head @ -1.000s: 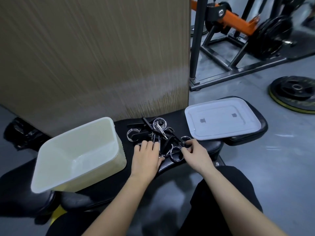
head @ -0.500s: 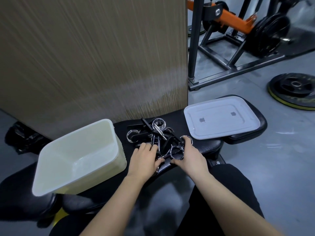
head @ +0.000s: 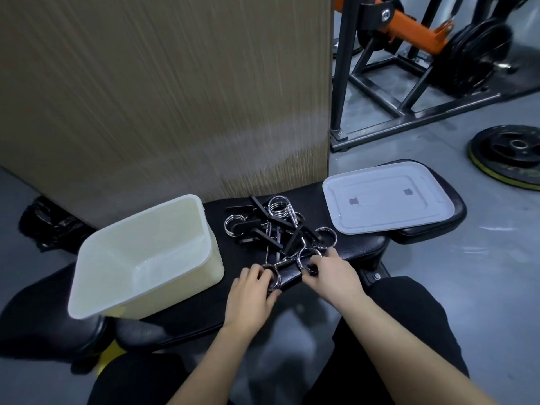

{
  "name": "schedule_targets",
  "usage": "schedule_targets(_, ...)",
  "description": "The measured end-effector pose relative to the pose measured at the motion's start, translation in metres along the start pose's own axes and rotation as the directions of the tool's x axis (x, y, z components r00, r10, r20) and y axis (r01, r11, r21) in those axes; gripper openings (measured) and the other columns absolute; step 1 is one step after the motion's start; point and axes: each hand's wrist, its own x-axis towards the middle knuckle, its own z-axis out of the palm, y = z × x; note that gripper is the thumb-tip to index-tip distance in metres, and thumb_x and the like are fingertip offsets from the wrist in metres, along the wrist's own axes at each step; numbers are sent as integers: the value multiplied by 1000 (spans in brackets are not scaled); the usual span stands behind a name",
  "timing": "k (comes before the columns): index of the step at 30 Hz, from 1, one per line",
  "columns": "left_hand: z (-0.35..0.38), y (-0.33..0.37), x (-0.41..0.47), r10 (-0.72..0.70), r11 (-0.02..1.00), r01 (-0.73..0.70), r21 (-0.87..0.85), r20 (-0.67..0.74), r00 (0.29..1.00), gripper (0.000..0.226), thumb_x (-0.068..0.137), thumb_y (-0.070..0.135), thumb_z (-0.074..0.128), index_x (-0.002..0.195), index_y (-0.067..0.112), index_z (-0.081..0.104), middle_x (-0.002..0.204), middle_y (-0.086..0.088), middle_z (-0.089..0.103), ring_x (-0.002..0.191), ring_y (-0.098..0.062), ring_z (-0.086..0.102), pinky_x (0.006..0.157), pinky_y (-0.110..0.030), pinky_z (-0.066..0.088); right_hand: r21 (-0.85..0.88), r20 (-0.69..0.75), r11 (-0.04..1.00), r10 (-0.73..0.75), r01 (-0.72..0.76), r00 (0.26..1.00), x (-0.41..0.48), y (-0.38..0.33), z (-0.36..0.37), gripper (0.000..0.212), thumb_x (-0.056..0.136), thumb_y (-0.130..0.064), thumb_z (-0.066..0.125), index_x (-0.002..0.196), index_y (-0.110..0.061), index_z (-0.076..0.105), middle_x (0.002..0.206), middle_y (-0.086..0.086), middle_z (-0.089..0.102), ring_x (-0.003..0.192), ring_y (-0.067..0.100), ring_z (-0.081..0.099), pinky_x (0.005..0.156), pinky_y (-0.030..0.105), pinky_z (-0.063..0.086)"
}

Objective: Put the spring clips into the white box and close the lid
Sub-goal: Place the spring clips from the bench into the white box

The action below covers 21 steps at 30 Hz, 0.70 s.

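Observation:
A heap of chrome spring clips [head: 277,226] with black handles lies on the black padded bench [head: 187,320]. The white box [head: 146,255] stands open and empty to the left of the heap. Its white lid [head: 385,197] lies flat on the bench's right end. My left hand [head: 252,290] grips one clip's chrome ring at the near edge of the heap. My right hand [head: 331,276] grips another clip's ring just right of it. Both clips still touch the bench.
A wooden panel [head: 163,92] rises right behind the bench. A black and orange weight rack [head: 409,54] stands at the back right, and a weight plate [head: 511,156] lies on the grey floor. My dark trouser legs are below the bench.
Both hands have drawn back toward me from the heap, each closing on a clip's ring and pulling it to the near edge of the bench.

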Motion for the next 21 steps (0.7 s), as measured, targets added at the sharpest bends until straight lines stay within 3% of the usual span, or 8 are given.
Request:
schedule_targets(5,-8,1,-4,-39,999,39,-10,-21,999,20,94,43,56,93,23,55,99,8,58,99,-22,52,73,-35,51,65,-13,998,13,-13,1000,3,-2,-3,34,85,-53,64,91,-19,67,109,6,46,83,36,66,76,36,52)
schedule_targets(8,-17,-6,-10,-88,982,76,-171,-65,994,20,95,38,57,89,20,50,90,7,58,95,-19,52,68,-36,52,133,-58,991,-15,22,998,4,-2,-5,36,84,-54,68,89,-19,64,110,4,45,81,34,65,77,35,50)
schedule_targets(11,-28,-8,-18,-99,949,62,-310,-103,990,20,94,35,59,86,20,50,84,8,59,85,-18,53,69,-37,49,220,-136,971,-62,91,989,3,-5,-6,30,90,-44,66,85,-14,64,101,7,57,86,34,62,71,33,43)
schedule_targets(15,-55,-8,-26,-206,848,108,-519,-134,969,20,92,33,67,83,21,53,77,11,62,75,-14,55,69,-33,44,395,-322,902,-43,175,946,2,-9,-19,27,90,-39,68,76,-16,62,76,1,62,74,23,60,70,33,41)
schedule_targets(17,-70,-12,-27,-219,816,95,-570,-152,964,20,90,36,69,82,24,55,77,11,64,74,-11,58,70,-32,46,464,-332,870,-3,166,943,-1,-13,-26,29,91,-42,66,73,-19,61,65,-3,61,66,14,58,66,27,37)
schedule_targets(19,-85,-14,-32,-200,813,60,-579,-181,963,19,89,41,68,83,27,56,79,11,64,77,-9,59,72,-31,47,547,-311,827,54,132,949,-5,-17,-28,30,90,-45,65,74,-20,62,64,-3,64,66,9,59,66,24,38)
schedule_targets(21,-100,-17,-37,-157,840,-4,-543,-250,955,21,89,46,64,85,27,57,82,13,61,80,-8,57,73,-29,46,656,-278,747,110,105,954,-5,-19,-25,33,88,-52,64,75,-22,64,71,-2,71,74,10,68,76,28,48)
